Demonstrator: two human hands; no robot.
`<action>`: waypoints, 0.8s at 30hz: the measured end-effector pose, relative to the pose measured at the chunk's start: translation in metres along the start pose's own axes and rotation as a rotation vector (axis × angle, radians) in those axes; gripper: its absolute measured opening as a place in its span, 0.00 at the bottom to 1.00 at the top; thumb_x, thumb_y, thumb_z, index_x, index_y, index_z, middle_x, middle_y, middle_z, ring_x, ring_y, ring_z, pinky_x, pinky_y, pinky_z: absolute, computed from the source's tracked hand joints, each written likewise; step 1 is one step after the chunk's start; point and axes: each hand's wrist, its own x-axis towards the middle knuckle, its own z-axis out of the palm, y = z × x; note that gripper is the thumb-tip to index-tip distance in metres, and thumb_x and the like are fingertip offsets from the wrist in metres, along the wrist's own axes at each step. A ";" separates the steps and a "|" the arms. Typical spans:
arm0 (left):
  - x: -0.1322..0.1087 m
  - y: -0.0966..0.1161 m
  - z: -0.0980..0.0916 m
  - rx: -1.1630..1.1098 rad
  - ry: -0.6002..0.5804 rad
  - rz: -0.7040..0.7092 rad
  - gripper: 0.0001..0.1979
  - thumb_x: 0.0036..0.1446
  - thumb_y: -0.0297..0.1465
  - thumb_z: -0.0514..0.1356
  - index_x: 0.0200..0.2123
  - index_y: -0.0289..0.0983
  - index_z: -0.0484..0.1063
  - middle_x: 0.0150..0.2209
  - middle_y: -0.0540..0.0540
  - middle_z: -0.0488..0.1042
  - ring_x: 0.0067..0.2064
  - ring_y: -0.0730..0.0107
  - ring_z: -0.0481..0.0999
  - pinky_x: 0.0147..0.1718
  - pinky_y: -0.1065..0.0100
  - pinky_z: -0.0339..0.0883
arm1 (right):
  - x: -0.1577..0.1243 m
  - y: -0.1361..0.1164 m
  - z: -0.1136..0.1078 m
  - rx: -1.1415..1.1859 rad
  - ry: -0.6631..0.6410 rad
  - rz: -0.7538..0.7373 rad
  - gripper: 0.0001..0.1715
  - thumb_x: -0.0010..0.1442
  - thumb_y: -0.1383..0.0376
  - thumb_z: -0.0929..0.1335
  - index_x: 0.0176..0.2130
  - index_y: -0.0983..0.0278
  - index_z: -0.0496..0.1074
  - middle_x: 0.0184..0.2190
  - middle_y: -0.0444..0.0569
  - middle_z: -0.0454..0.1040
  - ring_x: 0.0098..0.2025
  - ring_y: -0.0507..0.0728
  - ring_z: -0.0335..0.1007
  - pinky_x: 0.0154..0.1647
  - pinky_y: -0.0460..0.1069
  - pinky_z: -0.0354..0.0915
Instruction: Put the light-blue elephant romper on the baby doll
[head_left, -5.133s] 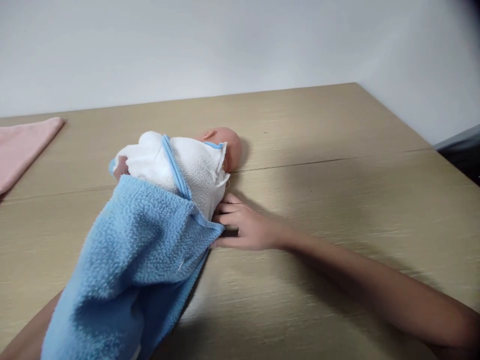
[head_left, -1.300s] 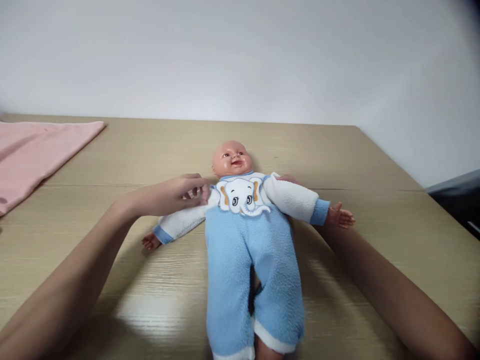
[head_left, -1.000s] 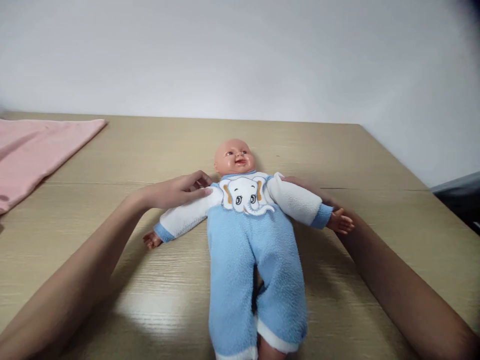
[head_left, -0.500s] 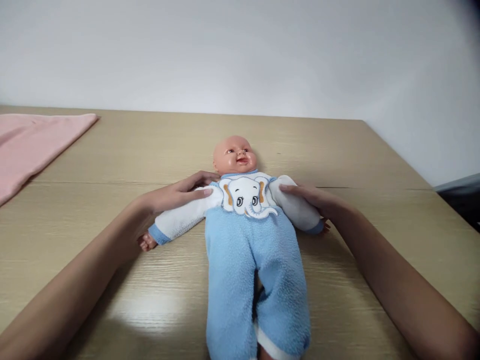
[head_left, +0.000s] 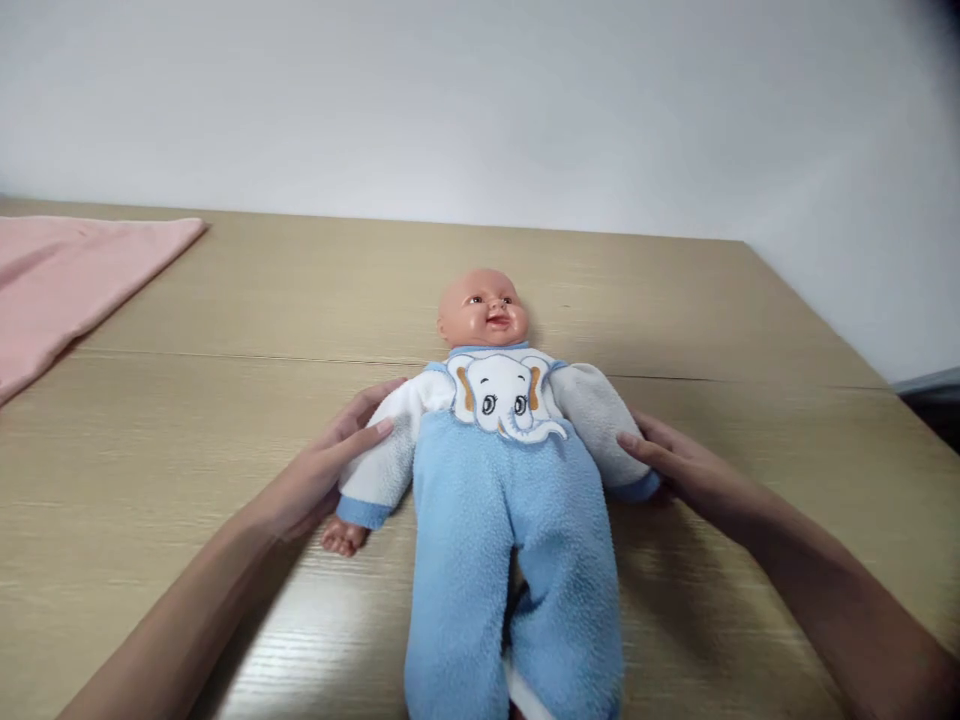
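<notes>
A baby doll (head_left: 487,560) lies on its back with its head away from me, wearing a blue and white fleece suit with an elephant on the chest. My left hand (head_left: 334,460) is around the doll's sleeve on the left side, thumb on top and fingers behind it. On the other side, my right hand (head_left: 675,455) holds the right sleeve near its blue cuff, with the thumb over the cloth. The fingertips of my right hand are partly hidden. Both doll arms slope down and outward from the body.
The doll rests on a light wooden table (head_left: 315,280) with a seam running across it. A pink cloth (head_left: 82,280) lies at the far left. Behind the table stands a pale wall (head_left: 450,110). A dark object (head_left: 930,400) shows beyond the right edge.
Both hands have slid from the doll's upper arms down toward its cuffs. The doll's left-side arm has swung in closer to its body. The view has shifted slightly.
</notes>
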 end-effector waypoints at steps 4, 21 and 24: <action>-0.015 -0.009 0.036 -0.172 0.119 -0.075 0.42 0.66 0.47 0.74 0.76 0.47 0.63 0.76 0.40 0.70 0.71 0.44 0.77 0.61 0.58 0.78 | -0.011 0.003 0.042 0.163 0.053 -0.024 0.55 0.62 0.28 0.74 0.72 0.58 0.73 0.67 0.59 0.82 0.69 0.78 0.78 0.73 0.71 0.72; -0.063 -0.004 0.071 -0.078 0.329 -0.053 0.48 0.56 0.52 0.79 0.71 0.46 0.60 0.73 0.38 0.71 0.74 0.38 0.71 0.68 0.48 0.73 | -0.023 -0.018 0.090 0.283 0.049 -0.184 0.58 0.48 0.42 0.87 0.68 0.58 0.73 0.65 0.58 0.82 0.67 0.76 0.79 0.71 0.71 0.74; -0.080 -0.002 0.078 -0.081 0.354 -0.057 0.49 0.56 0.52 0.78 0.72 0.47 0.60 0.72 0.39 0.72 0.74 0.38 0.71 0.70 0.48 0.72 | -0.035 -0.021 0.091 0.262 0.027 -0.208 0.55 0.49 0.43 0.87 0.68 0.56 0.74 0.65 0.56 0.82 0.68 0.75 0.78 0.73 0.72 0.72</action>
